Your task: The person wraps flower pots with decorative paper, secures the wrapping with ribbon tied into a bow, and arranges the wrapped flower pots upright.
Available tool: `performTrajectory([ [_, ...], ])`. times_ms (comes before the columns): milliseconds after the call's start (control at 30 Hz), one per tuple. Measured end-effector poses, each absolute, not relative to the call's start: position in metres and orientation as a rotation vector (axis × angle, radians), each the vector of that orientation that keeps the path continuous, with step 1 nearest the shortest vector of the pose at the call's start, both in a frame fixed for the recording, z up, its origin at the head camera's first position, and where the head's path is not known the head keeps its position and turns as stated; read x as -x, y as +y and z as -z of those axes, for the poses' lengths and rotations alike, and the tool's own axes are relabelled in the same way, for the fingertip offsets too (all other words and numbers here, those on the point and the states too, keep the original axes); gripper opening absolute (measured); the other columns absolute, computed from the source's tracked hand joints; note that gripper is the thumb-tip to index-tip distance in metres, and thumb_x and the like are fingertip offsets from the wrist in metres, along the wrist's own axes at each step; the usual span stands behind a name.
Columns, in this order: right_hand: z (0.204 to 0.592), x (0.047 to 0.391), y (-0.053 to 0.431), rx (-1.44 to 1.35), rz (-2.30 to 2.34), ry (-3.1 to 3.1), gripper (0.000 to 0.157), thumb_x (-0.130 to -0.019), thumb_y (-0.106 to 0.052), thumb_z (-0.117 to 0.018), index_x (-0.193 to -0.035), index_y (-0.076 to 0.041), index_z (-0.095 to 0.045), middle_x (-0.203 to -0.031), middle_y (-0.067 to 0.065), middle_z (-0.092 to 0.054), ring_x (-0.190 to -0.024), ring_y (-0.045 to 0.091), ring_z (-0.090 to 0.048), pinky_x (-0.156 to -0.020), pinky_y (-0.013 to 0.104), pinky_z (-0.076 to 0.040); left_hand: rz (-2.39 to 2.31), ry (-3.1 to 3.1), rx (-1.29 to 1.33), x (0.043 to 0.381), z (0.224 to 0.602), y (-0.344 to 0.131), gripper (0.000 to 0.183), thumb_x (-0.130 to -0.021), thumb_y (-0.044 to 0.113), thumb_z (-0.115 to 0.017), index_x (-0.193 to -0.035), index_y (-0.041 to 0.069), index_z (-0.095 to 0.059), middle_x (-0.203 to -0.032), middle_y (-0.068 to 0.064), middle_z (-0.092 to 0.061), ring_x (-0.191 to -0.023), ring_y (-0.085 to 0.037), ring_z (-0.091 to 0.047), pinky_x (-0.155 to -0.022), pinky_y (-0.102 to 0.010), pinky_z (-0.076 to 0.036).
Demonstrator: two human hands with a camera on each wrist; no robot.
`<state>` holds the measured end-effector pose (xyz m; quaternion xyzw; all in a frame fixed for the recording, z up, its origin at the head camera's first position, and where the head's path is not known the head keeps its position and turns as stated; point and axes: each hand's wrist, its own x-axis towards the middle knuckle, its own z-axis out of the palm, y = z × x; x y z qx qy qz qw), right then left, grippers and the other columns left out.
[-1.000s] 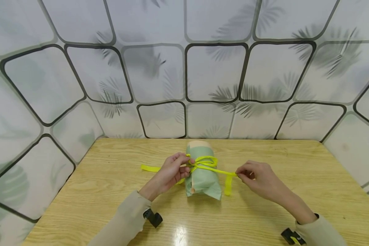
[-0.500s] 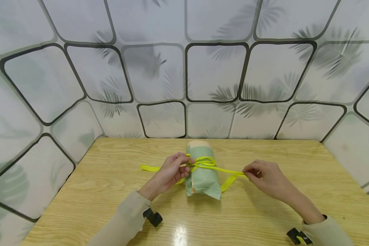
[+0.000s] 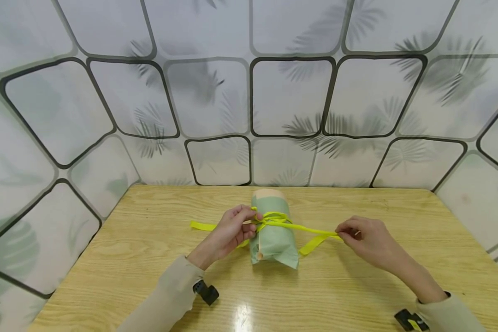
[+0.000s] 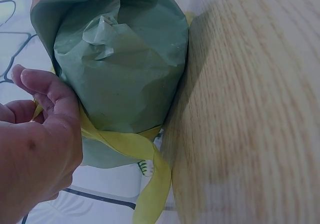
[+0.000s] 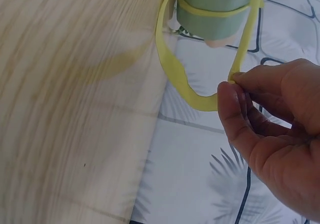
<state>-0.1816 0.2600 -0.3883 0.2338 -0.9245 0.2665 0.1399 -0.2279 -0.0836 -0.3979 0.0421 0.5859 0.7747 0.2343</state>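
Observation:
A roll-shaped parcel in pale green paper [image 3: 275, 246] lies on the table, its near end folded and crumpled in the left wrist view. Yellow ribbon [image 3: 307, 228] wraps round its middle and gathers at a knot on top. Beside that knot, my left hand [image 3: 234, 228] pinches ribbon between thumb and fingers against the parcel's left side. Off to the right, my right hand [image 3: 367, 240] pinches a length of ribbon stretched taut from the knot. A slack part of the ribbon [image 5: 175, 71] droops from the right fingertips back toward the parcel in the right wrist view.
The wooden table [image 3: 149, 286] backs onto a patterned cloth wall [image 3: 290, 101] right behind the parcel. A loose ribbon tail [image 3: 202, 226] sticks out left beyond the left hand. Each sleeve cuff carries a small black camera [image 3: 206, 292].
My right hand has drawn the ribbon farther right. The loop on top of the parcel has shrunk, and the slack ribbon has swung up and outward. My left hand stays in place.

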Motion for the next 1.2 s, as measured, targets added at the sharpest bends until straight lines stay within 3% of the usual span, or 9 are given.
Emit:
performTrajectory([
  [767, 0.394, 0.183, 0.28, -0.656, -0.745, -2.615, 0.016, -0.085, 0.002, -0.079, -0.089, -0.013, -0.076, -0.082, -0.007, -0.071, -0.069, -0.002, -0.061, -0.056, 0.019, -0.054, -2.139, 1.592, -0.104, 0.226, 0.397, -0.084, 0.011, -0.108, 0.017, -0.046, -0.099, 0.013, -0.05, -0.099, 0.004, -0.067, -0.066, -0.002, -0.057, -0.062, -0.016, -0.049],
  [1200, 0.396, 0.187, 0.288, -0.631, -0.723, -2.646, 0.013, -0.086, 0.0, -0.078, -0.089, -0.012, -0.076, -0.079, -0.006, -0.071, -0.067, -0.004, -0.06, -0.057, 0.019, -0.054, -2.128, 1.625, -0.113, 0.227, 0.397, -0.083, 0.008, -0.108, 0.017, -0.048, -0.106, 0.01, -0.052, -0.099, 0.003, -0.066, -0.068, -0.003, -0.059, -0.063, -0.016, -0.05],
])
